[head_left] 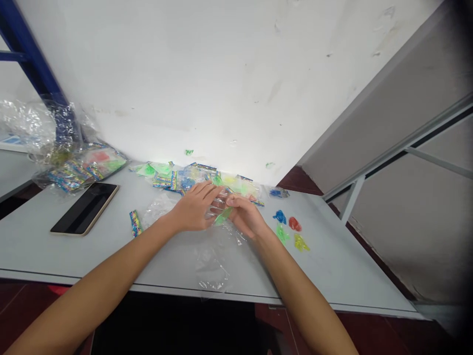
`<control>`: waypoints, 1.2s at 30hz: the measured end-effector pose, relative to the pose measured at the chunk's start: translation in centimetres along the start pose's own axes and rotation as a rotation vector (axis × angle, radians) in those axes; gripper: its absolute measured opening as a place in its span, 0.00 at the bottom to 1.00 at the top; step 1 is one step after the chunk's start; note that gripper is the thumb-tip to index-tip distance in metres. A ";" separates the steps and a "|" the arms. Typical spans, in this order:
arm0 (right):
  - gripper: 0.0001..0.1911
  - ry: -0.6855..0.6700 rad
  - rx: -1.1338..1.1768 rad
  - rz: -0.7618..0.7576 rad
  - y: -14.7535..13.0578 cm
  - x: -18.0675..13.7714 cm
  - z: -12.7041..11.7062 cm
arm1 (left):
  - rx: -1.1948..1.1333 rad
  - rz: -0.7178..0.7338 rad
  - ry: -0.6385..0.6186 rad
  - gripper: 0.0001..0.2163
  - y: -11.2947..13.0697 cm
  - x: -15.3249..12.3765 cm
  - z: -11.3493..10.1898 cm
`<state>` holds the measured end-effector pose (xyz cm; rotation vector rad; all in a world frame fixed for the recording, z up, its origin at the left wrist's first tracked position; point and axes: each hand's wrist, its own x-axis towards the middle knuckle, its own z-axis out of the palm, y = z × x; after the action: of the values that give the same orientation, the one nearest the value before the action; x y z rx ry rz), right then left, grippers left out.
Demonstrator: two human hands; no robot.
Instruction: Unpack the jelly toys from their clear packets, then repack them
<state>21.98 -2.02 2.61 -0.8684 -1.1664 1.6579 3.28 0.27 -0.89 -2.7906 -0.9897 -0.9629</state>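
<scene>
Between my hands is a clear plastic bag with a translucent green piece (223, 216) at it; whether the piece is inside the bag is hard to see. My right hand (246, 214) is closed, thumb and fingers pinching the plastic at its upper right. Stretched out flat at the bag's left side, my left hand (195, 208) has its fingers apart. Thin clear plastic (212, 266) lies on the table below both hands. Just behind them, a row of clear packets with colourful printed strips (162, 181) holds green, blue and yellow pieces.
To the right on the grey table (332, 266) lie small blue (280, 217), red (294, 224), green (283, 234) and yellow (301, 242) pieces. A phone (85, 209) and a large bag of packets (88, 165) are at left. A printed strip (135, 223) lies nearer. The white wall (221, 88) stands behind.
</scene>
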 end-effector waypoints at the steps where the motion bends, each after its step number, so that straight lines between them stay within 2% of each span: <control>1: 0.11 -0.010 0.000 0.008 0.0 0.0 0.0 | 0.020 0.001 -0.013 0.35 0.1 0.0 0.3; 3: 0.11 -0.029 0.011 0.024 0.0 -0.1 0.1 | 0.074 -0.004 -0.026 0.36 0.2 0.1 0.7; 8: 0.10 -0.017 0.021 -0.011 0.1 0.0 0.4 | 0.186 -0.027 -0.040 0.28 0.3 0.3 1.2; 12: 0.10 -0.007 0.022 0.057 -0.3 -0.1 0.1 | 0.213 -0.089 -0.037 0.24 0.0 0.2 0.9; 17: 0.11 0.180 0.022 -0.003 -0.7 0.0 -0.9 | 0.232 -0.171 -0.061 0.23 -0.8 0.1 0.4; 21: 0.12 0.373 0.132 -0.033 -0.9 0.3 -1.2 | 0.222 -0.226 -0.080 0.21 -0.9 0.1 0.3; 23: 0.11 0.390 0.212 0.026 -1.1 0.3 -1.1 | 0.218 -0.235 -0.088 0.21 -0.9 0.1 0.2; 26: 0.09 0.308 0.267 0.097 -1.3 0.2 -0.9 | 0.225 -0.241 -0.092 0.25 -0.8 0.1 0.2; 30: 0.11 0.257 0.194 0.009 -1.3 -0.1 -0.6 | 0.210 -0.239 -0.083 0.30 -0.7 0.1 0.2; 36: 0.17 0.362 -0.030 -0.116 -0.6 0.0 -1.2 | 0.138 -0.225 -0.099 0.36 -0.6 0.1 0.1</control>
<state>23.23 -1.57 2.77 -1.0492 -0.9720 1.3246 3.05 0.89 -1.00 -2.6779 -1.3524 -0.7468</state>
